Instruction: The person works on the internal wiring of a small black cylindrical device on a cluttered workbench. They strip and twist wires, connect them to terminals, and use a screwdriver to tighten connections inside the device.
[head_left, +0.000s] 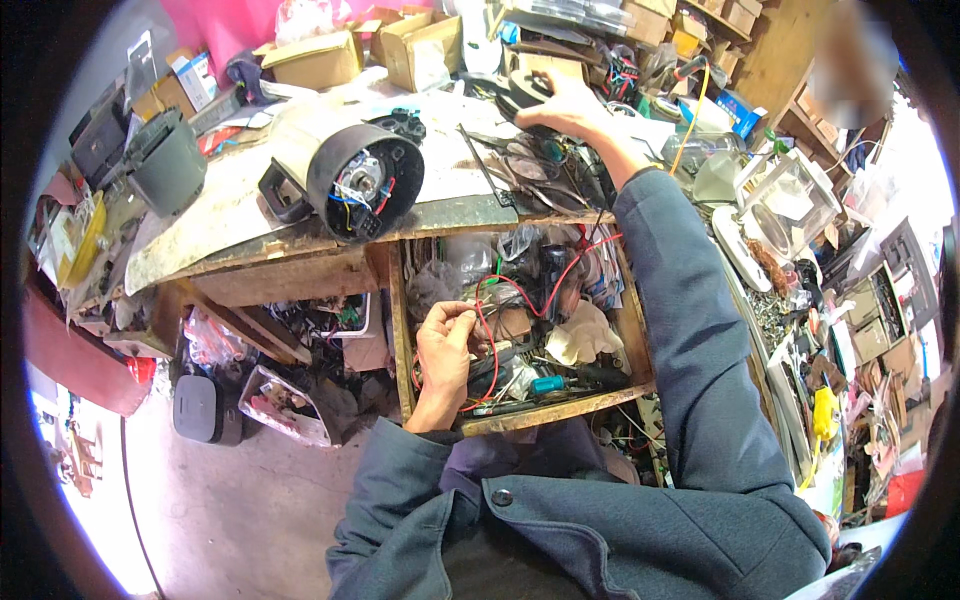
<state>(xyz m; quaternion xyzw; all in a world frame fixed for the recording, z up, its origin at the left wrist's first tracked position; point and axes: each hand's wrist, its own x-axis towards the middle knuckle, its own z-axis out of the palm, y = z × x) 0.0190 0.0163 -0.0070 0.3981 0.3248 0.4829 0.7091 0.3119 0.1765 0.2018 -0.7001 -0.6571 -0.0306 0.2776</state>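
My left hand is over the open wooden drawer, fingertips pinched beside a looping red wire; what they hold is unclear. Wires, bags, a white cloth and a teal-handled tool crowd the drawer. My right hand reaches across the bench, fingers curved onto a black rounded object at the back. To its left, a kettle-like appliance lies on its side, its black base open on coloured wires. Scissors and long thin tools lie below my right hand.
Dark plastic containers stand on the bench's left, cardboard boxes along its back. Heaped parts and a white frame fill the right side. Beneath the bench are a dark box and a white bin on the floor.
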